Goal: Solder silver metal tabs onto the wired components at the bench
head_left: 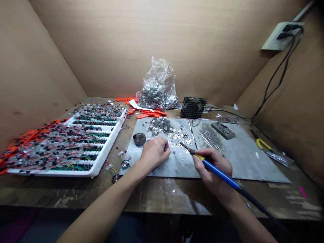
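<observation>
My right hand (pixel 215 168) grips a soldering iron (pixel 225 177) with a blue and yellow handle, its tip pointing left over small scattered metal pieces (pixel 186 141). My left hand (pixel 155 150) rests on the grey board (pixel 162 170) with its fingers curled together. A small dark thing shows at its fingertips, too hidden to name. Just beyond that hand lies a heap of small metal pieces (pixel 159 126). A dark round container (pixel 139 139) stands to its left. Two small round speakers (pixel 125 164) with wires lie near my left forearm.
At left, a white foam tray (pixel 95 170) holds many wired parts, with orange pieces (pixel 30 136) along its side. A plastic bag (pixel 158 86) of metal pieces, a small fan (pixel 193 107) and a soldering stand (pixel 222 130) are farther back. Yellow-handled pliers (pixel 263 144) lie right, below a socket (pixel 282 35).
</observation>
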`<act>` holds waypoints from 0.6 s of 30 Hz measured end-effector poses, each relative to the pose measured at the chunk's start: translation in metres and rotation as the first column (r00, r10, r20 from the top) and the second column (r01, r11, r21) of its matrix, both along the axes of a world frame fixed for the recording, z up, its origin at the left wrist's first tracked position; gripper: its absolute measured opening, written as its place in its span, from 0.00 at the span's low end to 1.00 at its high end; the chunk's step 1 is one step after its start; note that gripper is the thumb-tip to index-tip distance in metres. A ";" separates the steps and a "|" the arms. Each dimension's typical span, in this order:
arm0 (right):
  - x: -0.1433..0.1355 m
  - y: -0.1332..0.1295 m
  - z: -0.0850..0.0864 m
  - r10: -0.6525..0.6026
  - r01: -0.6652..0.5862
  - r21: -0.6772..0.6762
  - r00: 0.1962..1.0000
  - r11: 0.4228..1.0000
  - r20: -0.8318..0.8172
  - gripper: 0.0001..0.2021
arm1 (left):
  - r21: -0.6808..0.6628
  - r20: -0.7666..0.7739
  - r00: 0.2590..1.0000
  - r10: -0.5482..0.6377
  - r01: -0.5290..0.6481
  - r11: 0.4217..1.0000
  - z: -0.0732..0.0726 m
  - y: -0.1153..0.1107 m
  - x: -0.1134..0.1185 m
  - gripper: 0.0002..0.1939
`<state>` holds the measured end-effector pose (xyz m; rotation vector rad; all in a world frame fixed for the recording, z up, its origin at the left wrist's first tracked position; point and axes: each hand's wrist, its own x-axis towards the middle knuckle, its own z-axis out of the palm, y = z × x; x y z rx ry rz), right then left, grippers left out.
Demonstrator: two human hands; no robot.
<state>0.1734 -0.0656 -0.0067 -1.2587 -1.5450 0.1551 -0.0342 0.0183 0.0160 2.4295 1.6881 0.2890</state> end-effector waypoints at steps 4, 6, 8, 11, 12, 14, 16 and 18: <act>-0.005 0.007 -0.011 0.072 -0.070 -0.028 0.996 0.997 0.045 0.04 | 0.002 0.001 1.000 0.008 -0.008 1.000 -0.002 0.001 0.001 0.10; -0.004 0.007 -0.016 0.096 -0.094 -0.029 0.993 0.995 0.066 0.04 | -0.002 0.005 1.000 0.010 -0.010 1.000 -0.002 0.001 0.001 0.10; -0.004 0.007 -0.018 0.104 -0.101 -0.032 0.992 0.994 0.071 0.05 | -0.007 0.011 1.000 0.012 -0.012 1.000 -0.001 0.001 0.001 0.09; -0.004 0.007 -0.019 0.108 -0.105 -0.048 0.992 0.993 0.067 0.05 | -0.010 0.024 1.000 0.020 -0.019 1.000 -0.001 0.001 0.001 0.09; -0.005 0.007 -0.019 0.113 -0.110 -0.056 0.991 0.992 0.069 0.05 | -0.012 0.022 0.999 0.023 -0.023 1.000 -0.001 0.001 0.001 0.09; -0.006 0.007 -0.019 0.127 -0.122 -0.075 0.989 0.990 0.072 0.05 | -0.013 0.014 1.000 0.027 -0.027 1.000 -0.001 0.001 0.002 0.10; -0.006 0.007 -0.020 0.138 -0.131 -0.087 0.988 0.988 0.075 0.05 | -0.010 0.007 1.000 0.030 -0.030 1.000 -0.002 0.002 0.003 0.10; -0.007 0.008 -0.021 0.144 -0.136 -0.095 0.987 0.986 0.077 0.05 | -0.005 0.007 0.999 0.031 -0.031 1.000 -0.003 0.002 0.003 0.10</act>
